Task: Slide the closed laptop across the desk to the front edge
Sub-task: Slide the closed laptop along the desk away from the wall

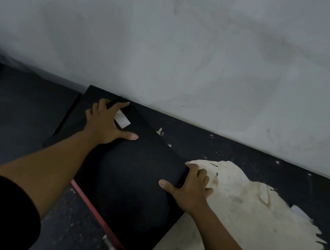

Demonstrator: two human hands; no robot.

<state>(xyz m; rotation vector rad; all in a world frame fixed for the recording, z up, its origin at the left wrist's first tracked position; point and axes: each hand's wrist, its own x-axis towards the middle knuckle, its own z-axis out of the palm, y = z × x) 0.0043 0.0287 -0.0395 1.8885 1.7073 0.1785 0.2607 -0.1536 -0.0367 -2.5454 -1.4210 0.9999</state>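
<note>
**Presently: closed laptop being held at two corners for the slide**

Currently, the closed laptop (129,169) is being held flat on the desk (22,104), its far corner lying close against the wall (196,42) and its body skewed to the desk's line. The left hand (105,123) is being pressed palm-down near the far corner, fingers spread, beside a pale sticker (122,119). The right hand (189,186) is being hooked over the right edge, thumb on the lid, fingers curled around the side. It is judged that an even pull from both hands is being called for, with downward pressure kept light, so that the lid is not being dragged askew. The peeled pale patch (253,217) and a red strip (99,219) under the near edge are being noted as possible snags.
</note>
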